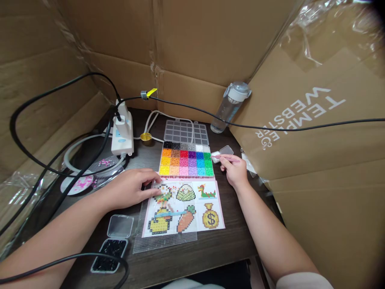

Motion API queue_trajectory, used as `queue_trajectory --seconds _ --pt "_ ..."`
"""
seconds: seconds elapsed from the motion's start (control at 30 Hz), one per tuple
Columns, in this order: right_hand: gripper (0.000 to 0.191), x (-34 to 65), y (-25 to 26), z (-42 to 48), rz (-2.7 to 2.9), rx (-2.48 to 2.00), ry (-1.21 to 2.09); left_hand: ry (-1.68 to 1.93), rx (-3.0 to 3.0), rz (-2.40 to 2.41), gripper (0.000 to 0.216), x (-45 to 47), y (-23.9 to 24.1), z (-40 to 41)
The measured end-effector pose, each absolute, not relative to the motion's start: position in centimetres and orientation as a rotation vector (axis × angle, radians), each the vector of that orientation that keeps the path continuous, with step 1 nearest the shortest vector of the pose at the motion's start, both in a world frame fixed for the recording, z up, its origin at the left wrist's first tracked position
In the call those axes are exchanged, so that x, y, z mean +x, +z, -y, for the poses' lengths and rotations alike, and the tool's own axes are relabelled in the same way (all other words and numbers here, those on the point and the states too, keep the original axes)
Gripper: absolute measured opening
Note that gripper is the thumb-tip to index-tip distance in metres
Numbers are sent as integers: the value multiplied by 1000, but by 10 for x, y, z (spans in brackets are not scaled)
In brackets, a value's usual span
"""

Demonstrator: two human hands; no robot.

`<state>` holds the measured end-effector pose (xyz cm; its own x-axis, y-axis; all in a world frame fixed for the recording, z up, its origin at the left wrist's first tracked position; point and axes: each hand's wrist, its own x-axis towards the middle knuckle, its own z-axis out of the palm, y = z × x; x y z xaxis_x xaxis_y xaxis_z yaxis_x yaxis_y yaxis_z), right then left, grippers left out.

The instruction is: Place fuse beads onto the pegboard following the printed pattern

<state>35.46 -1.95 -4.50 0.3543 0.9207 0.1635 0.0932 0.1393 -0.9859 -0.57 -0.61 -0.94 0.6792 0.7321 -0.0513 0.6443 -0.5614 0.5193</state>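
Observation:
My left hand [132, 186] lies palm down on the left edge of a clear pegboard [164, 240] that covers a pattern sheet [210, 218] of pixel pictures; its fingers curl onto the top-left picture. My right hand [234, 168] is off the sheet's upper right corner, pinching a thin pink tool that points left toward a small open white box [221, 153]. A tray of sorted coloured beads [186, 159] sits between the hands, its clear lid [186, 132] folded back behind it.
A small open case of black beads [110, 251] lies near the front left. A white power strip [122, 130], black cables [39, 160], a round plate [76, 184], a gold cap [146, 137] and a water bottle [228, 106] stand behind. Cardboard walls [315, 132] enclose the dark table [210, 249].

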Motion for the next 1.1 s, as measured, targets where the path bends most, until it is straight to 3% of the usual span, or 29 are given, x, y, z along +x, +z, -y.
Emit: queue_trajectory --seconds 1.1 --pt "20 355 -45 19 1074 -1338 760 284 2381 -1091 32 -8 -16 8"
